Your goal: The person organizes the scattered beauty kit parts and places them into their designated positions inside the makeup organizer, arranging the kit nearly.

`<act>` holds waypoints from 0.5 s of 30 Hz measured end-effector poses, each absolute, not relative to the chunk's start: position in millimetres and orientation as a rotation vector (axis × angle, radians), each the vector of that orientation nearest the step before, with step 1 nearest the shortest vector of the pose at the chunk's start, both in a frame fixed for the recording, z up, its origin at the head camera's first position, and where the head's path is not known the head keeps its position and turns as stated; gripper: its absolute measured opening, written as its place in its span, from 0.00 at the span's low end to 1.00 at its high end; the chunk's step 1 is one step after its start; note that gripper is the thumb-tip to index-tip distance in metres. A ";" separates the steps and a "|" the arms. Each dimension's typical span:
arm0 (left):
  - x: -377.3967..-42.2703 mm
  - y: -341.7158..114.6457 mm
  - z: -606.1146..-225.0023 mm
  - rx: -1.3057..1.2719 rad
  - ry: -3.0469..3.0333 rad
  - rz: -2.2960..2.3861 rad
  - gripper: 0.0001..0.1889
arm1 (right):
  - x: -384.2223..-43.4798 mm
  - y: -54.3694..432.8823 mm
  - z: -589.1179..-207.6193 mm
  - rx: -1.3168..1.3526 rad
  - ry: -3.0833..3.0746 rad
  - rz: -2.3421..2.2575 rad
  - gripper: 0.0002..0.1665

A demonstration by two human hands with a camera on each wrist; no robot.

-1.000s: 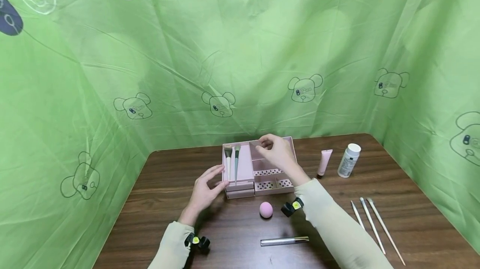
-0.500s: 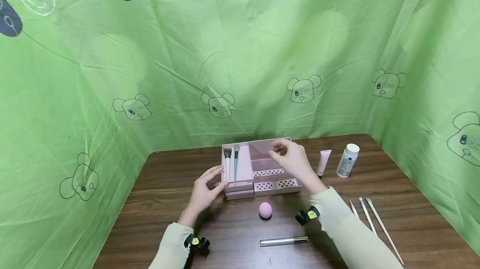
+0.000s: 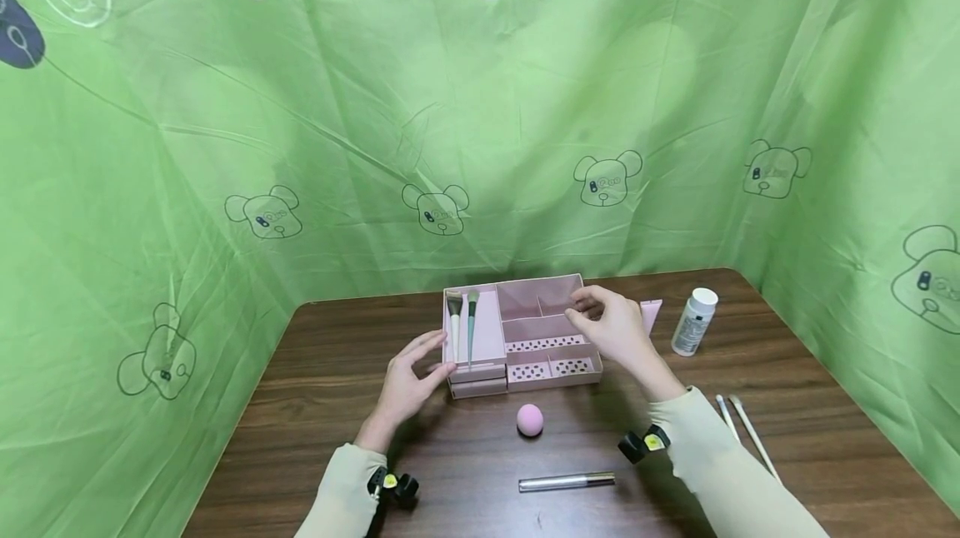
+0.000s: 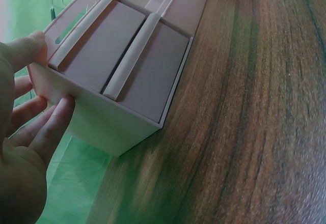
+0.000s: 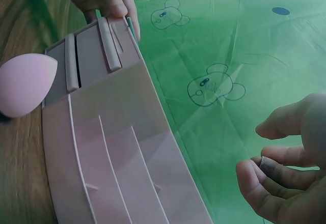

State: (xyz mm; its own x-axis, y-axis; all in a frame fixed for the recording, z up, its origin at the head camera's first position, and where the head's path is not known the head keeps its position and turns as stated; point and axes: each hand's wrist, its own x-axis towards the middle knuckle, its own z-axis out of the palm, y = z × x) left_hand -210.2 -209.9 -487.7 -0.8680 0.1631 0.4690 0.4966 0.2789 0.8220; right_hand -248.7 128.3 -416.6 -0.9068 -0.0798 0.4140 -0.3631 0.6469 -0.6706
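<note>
Right hand (image 3: 618, 334) farther right, clear gap to edge of pink organizer (image 3: 525, 328)

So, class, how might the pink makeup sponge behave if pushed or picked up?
The pink makeup sponge would probably roll when pushed, given its rounded sides, perhaps curving because one end is pointed. It likely squashes slightly and feels light when pinched, as its matte teardrop shape suggests foam.

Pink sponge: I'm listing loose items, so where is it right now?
In the head view, the pink sponge sits on the table, right of center, between the pink organizer and the silver pen.
</note>
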 end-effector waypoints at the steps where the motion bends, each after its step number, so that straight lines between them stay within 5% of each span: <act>1: -210.3 -209.9 -487.8 -0.606 -2.258 -1.616 0.26 | -248.1 130.7 -417.5 0.352 -2.522 1.134 0.12; 15: -210.1 -209.4 -486.6 -0.588 -2.272 -1.613 0.26 | -230.1 162.3 -426.5 0.308 -2.526 1.098 0.10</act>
State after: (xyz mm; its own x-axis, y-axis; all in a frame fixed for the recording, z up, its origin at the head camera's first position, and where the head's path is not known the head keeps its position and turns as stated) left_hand -210.1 -209.4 -486.6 -0.8734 0.1584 0.4605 0.4869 0.2886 0.8244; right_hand -230.1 162.3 -426.5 -0.9084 -0.0526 0.4147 -0.3391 0.6730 -0.6574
